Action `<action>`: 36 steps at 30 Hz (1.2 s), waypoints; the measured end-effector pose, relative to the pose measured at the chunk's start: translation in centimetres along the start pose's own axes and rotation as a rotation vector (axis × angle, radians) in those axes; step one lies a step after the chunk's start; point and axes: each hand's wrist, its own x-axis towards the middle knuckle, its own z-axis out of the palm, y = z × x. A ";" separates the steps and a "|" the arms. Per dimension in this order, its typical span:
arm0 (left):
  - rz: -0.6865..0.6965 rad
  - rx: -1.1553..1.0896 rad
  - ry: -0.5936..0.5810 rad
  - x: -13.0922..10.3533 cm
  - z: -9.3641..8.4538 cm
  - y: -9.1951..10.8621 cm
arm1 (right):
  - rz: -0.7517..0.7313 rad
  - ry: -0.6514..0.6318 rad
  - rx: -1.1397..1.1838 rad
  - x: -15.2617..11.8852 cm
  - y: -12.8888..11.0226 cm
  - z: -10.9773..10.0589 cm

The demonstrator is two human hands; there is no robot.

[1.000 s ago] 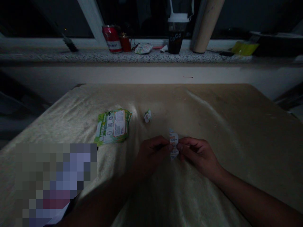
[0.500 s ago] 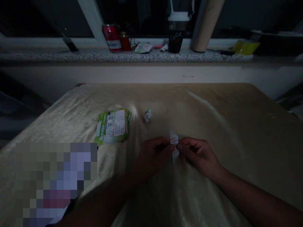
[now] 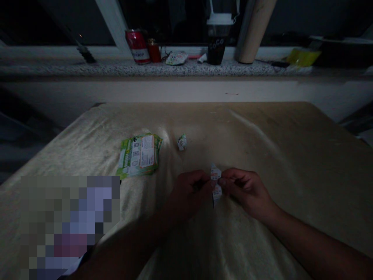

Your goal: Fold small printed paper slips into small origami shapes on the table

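A small folded piece of printed paper [image 3: 216, 191], white with orange and dark print, is held above the table between my two hands. My left hand [image 3: 190, 190] pinches its left edge between thumb and fingers. From the other side, my right hand [image 3: 246, 190] grips the right edge in the same way, thumb tip close to the left thumb. The paper stands long and narrow, pointed at top and bottom. Farther back lies a small folded paper piece [image 3: 182, 142], white and green. To the left rests a stack of green printed sheets [image 3: 138, 155].
A light, wrinkled cloth covers the table [image 3: 291, 136]. On the stone windowsill [image 3: 116, 70] behind it stand a red can [image 3: 138, 46], an orange lighter [image 3: 154, 51], a lidded drink cup [image 3: 217, 42] and a yellow object [image 3: 303, 57]. A pixelated patch hides the lower left.
The folded paper has shifted slightly right and tilted a little, both hands still pinching it. The loose folded piece and the stack have stayed put.
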 end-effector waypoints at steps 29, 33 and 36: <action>0.001 -0.095 -0.249 -0.1 -0.5 0.8 | 0.032 -0.124 0.319 -0.2 0.2 0.1; -0.021 -0.129 -0.267 -0.2 -0.4 0.6 | 0.035 -0.147 0.306 -0.2 0.0 0.1; -0.042 -0.200 -0.270 -0.2 -0.4 0.6 | 0.030 -0.169 0.350 -0.2 0.2 0.1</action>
